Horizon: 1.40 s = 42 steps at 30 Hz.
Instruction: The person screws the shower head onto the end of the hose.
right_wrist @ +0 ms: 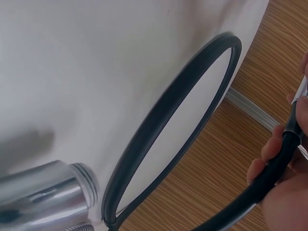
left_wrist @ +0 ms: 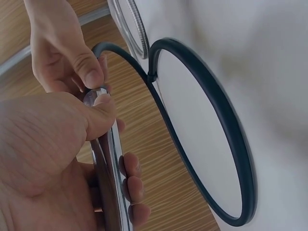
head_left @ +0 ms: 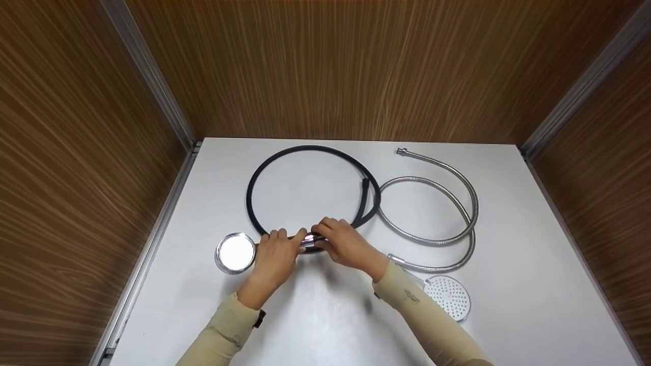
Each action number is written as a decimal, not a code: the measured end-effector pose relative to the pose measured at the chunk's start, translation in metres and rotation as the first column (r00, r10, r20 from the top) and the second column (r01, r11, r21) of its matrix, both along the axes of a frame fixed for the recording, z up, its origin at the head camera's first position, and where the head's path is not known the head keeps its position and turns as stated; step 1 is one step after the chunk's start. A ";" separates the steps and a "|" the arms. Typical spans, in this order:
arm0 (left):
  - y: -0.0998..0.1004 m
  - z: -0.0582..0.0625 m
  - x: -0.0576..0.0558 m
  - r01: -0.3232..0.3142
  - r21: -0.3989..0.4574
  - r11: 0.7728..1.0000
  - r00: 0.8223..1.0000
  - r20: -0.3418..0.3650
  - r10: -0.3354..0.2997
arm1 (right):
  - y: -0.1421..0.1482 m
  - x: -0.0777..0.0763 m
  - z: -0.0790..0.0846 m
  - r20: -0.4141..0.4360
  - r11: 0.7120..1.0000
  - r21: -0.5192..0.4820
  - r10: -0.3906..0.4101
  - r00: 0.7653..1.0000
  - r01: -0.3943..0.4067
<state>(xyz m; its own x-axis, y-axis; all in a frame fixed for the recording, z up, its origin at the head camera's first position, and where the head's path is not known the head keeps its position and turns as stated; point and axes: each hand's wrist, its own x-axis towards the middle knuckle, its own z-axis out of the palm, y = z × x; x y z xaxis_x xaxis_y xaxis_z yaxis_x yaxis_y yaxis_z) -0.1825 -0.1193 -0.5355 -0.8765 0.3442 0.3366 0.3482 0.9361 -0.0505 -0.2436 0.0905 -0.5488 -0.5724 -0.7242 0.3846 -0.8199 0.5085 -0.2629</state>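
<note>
My left hand (head_left: 276, 260) grips the handle (left_wrist: 115, 178) of a chrome shower head, fingers curled underneath and thumb near its end. Its round head (head_left: 237, 252) sticks out to the left of the hand. A black shower hose (head_left: 311, 148) lies in a large loop behind the hands. At the handle's end, my right hand (head_left: 352, 247) pinches one end of this hose, and the hose's collar (right_wrist: 292, 133) meets the chrome handle there. The hose's other end (head_left: 365, 184) rests on the table inside the loop. Fingers hide most of the joint.
A coiled silver metal hose (head_left: 474, 198) lies on the white table (head_left: 529, 284) at the right, touching the black loop. Nearer, partly under the right sleeve, lies a second shower head (head_left: 448, 299) with a dotted face. Wood-grain panels (head_left: 325, 71) enclose the table's back and sides.
</note>
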 end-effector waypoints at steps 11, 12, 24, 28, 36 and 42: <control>0.000 -0.002 0.000 0.002 -0.003 1.000 1.000 -0.001 -0.002 | 0.000 0.001 -0.001 0.048 1.000 0.001 -0.006 0.999 0.006; 0.000 -0.002 0.000 0.002 -0.005 1.000 1.000 -0.004 -0.002 | 0.000 0.001 -0.001 0.063 1.000 -0.006 -0.008 0.998 0.008; -0.002 -0.001 0.000 0.010 -0.002 1.000 1.000 0.003 -0.010 | -0.001 0.002 0.001 0.012 1.000 -0.006 -0.024 1.000 0.024; -0.002 0.001 0.000 0.010 0.011 1.000 0.999 0.039 -0.010 | 0.000 0.002 0.000 -0.015 1.000 0.006 -0.016 1.000 0.017; -0.001 -0.001 0.000 0.009 -0.007 1.000 1.000 0.002 -0.009 | -0.002 0.001 -0.001 0.053 0.999 -0.028 -0.036 0.998 0.037; -0.001 -0.001 0.000 0.017 0.016 1.000 1.000 0.001 -0.017 | -0.002 0.000 0.000 0.029 0.998 -0.055 -0.026 0.999 0.027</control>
<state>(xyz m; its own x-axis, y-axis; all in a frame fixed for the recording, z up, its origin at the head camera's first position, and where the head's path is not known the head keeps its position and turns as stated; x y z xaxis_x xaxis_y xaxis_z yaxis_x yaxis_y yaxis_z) -0.1826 -0.1204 -0.5367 -0.8709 0.3537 0.3411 0.3644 0.9306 -0.0346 -0.2431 0.0887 -0.5492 -0.6023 -0.6865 0.4074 -0.7983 0.5141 -0.3137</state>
